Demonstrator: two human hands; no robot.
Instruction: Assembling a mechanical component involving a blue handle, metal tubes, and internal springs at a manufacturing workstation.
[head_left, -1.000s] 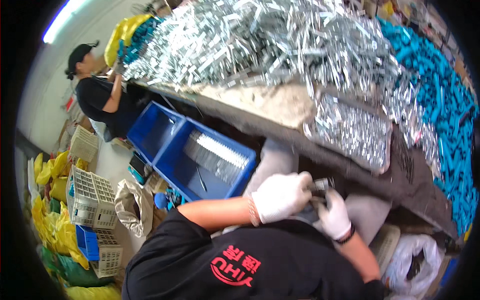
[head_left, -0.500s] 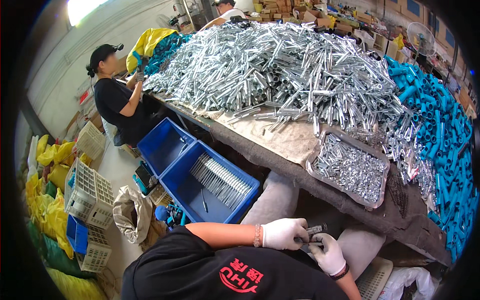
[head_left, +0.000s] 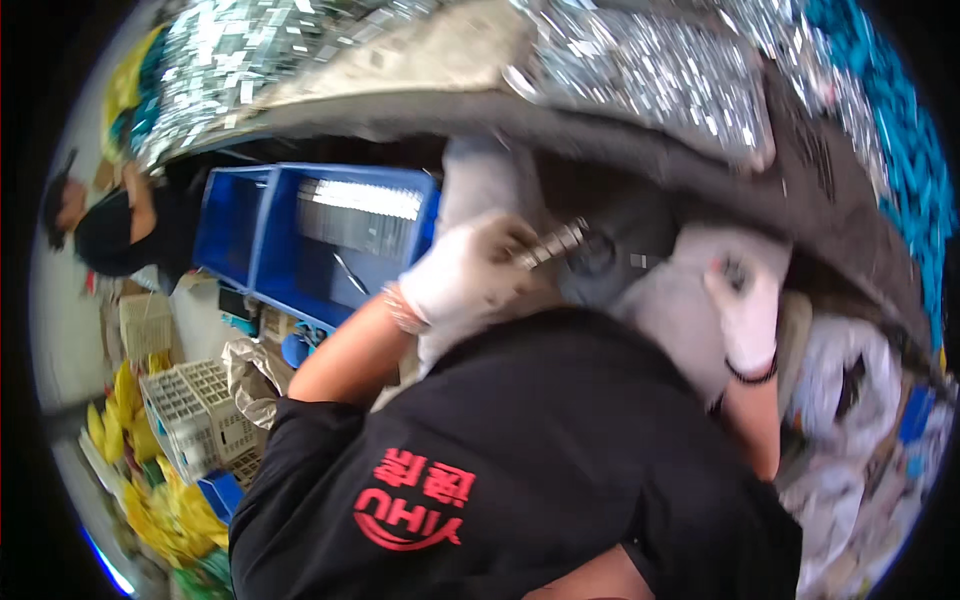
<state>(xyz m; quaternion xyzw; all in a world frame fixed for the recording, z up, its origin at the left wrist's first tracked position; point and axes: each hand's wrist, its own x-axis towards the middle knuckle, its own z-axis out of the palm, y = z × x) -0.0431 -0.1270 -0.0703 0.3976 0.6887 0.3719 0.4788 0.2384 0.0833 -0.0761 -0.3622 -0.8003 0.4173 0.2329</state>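
My left hand [head_left: 468, 268], in a white glove with a beaded bracelet at the wrist, is closed around a short silvery metal tube [head_left: 556, 243] that sticks out to the right past the fingers. It hovers over my lap, above the grey trousers [head_left: 490, 180]. Farther right, beside my right knee, my right hand [head_left: 745, 310], gloved in white with a dark band at the wrist, has its fingers curled in. Something small and dark shows at those fingertips; motion blur hides what it is. The two hands are well apart.
Two blue crates [head_left: 420, 235] stand at left, the nearer holding a row of metal rods and one loose rod. A dark cloth-covered table edge [head_left: 400, 112] runs across ahead, bearing a tray [head_left: 768, 150] of small metal parts, silvery tubes and teal tubes [head_left: 915, 150]. A co-worker [head_left: 115, 225] stands far left.
My hands have parted: the left moved left with the metal tube, the right moved right and forward. The view has swung downward and to the right, blurring everything.
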